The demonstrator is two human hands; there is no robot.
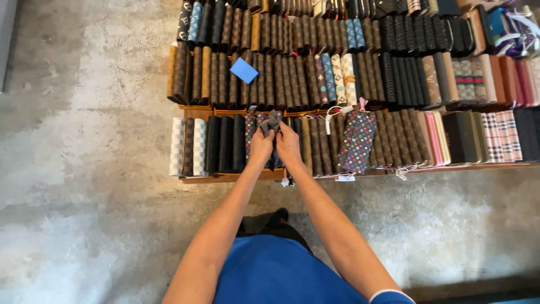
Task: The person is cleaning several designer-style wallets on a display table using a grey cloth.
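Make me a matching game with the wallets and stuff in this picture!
Things:
1. small grey cloth
2. blue square card
3. checkered wallets
4. pink wallets

Places:
A. far left end of the near row
B. pinched by both hands, left hand and right hand
C. lying on top of the brown wallets in the middle row
D. right part of the near row

Pairs: 1-B, 2-C, 3-A, 4-D

Grey cloth (272, 121) soft, matt; wallets (315, 79) leather-look w/ slight sheen; floor (84, 141) rough concrete
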